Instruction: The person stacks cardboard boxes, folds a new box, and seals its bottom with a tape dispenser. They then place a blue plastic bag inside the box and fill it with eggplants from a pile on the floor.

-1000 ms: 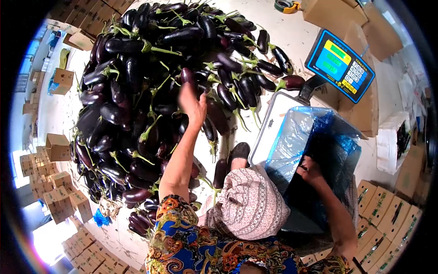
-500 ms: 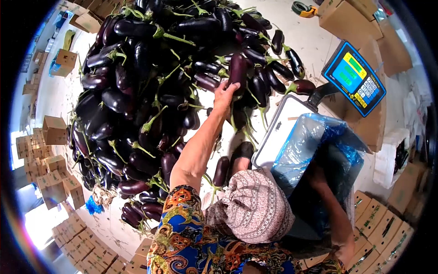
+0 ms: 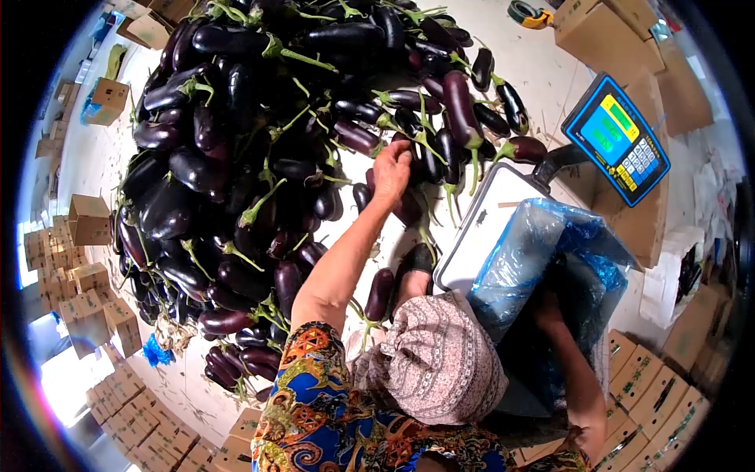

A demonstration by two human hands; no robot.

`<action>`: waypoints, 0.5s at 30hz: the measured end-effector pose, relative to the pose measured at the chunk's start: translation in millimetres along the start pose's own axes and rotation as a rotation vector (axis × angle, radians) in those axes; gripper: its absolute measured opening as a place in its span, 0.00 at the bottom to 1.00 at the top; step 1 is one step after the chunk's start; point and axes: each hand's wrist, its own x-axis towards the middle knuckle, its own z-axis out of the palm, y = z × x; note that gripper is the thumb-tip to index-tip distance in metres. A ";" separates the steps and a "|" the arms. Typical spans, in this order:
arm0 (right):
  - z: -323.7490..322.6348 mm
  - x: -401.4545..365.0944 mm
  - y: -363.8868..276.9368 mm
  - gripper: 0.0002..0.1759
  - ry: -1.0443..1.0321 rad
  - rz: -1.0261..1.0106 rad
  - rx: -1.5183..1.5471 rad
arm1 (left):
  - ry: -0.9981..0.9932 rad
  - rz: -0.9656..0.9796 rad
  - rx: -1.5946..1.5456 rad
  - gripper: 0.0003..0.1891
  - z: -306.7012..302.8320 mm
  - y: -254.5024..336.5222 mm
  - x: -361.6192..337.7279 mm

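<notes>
My left hand (image 3: 391, 171) is at the right side of a large heap of eggplants (image 3: 197, 169), its fingers loosely bent and no eggplant seen in its grasp. Up and to the right of it, a long purple eggplant (image 3: 462, 106) lies over others, stem toward me. Another eggplant (image 3: 358, 137) is just left of my fingertips. My right hand (image 3: 548, 311) reaches down inside a blue plastic liner bag (image 3: 515, 259); its fingers are lost in shadow, and whatever they touch is hidden. The bag sits open over a container on a white scale platform (image 3: 489, 206).
The scale's display (image 3: 616, 140) stands on an arm beyond the bag. Stacked cardboard boxes (image 3: 653, 401) fill the lower right, with more boxes (image 3: 86, 315) at left. A tape roll (image 3: 529, 13) lies at the top. One eggplant (image 3: 380, 295) is by my foot.
My left hand has let go of the long purple eggplant, which is now farther right on the heap. That hand has drawn back slightly. My right hand stays inside the bag.
</notes>
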 end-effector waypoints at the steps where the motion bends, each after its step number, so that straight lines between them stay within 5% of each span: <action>1: -5.9 1.7 -2.5 0.23 -0.078 0.005 -0.036 | 0.153 0.184 0.234 0.15 -3.8 -14.0 6.6; 2: -8.9 3.6 -4.2 0.24 -0.153 0.011 -0.071 | 0.246 0.490 0.451 0.16 -11.8 -14.0 12.0; 4: -5.4 0.5 -8.7 0.22 -0.082 0.116 -0.021 | 0.242 0.491 0.631 0.16 -20.9 -9.7 29.9; 10: 47.1 6.3 69.0 0.24 -0.083 0.031 -0.140 | -0.035 0.156 0.730 0.18 7.4 -36.4 114.4; 13: 19.8 2.9 36.1 0.26 -0.175 0.032 -0.078 | 0.288 -0.039 0.385 0.16 17.4 -40.0 118.9; 14: 17.9 2.1 33.1 0.26 -0.200 0.034 -0.052 | 0.258 -0.201 0.209 0.16 12.2 -15.2 102.3; 15: 21.7 1.1 36.1 0.26 -0.168 0.012 -0.112 | 0.342 -0.086 0.134 0.13 17.4 -20.8 94.2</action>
